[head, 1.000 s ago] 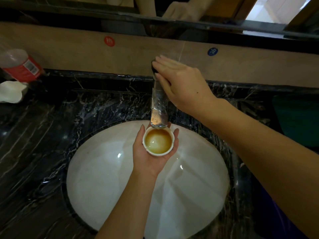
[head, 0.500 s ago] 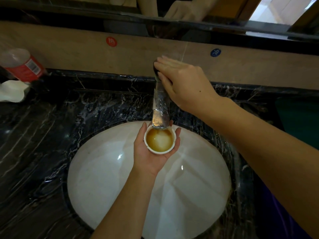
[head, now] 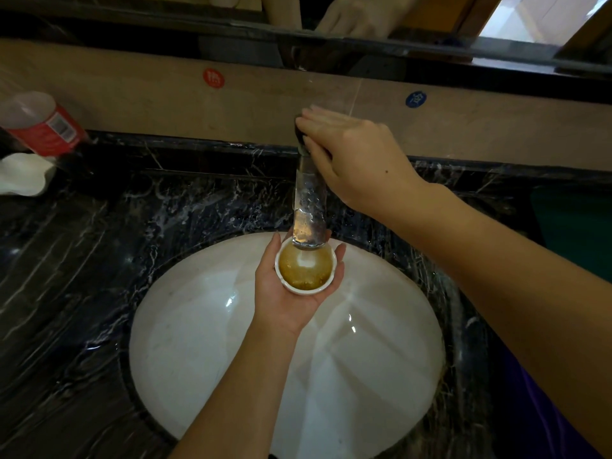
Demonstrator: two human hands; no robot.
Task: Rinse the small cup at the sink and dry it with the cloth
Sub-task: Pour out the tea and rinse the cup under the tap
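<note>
My left hand cups a small white cup from below, holding it upright right under the tip of the chrome faucet spout. The cup holds brownish liquid, and water is splashing into its middle. My right hand rests on top of the faucet handle at the back, fingers curled over it. Both sit above the white oval sink basin. No cloth is clearly identifiable.
Dark veined marble countertop surrounds the basin. A plastic bottle with a red label leans at the far left beside a white wavy dish. Red and blue stickers mark the backsplash below a mirror.
Water has begun running from the spout into the cup, making the brown liquid bubble. Both hands have stayed almost in place.
</note>
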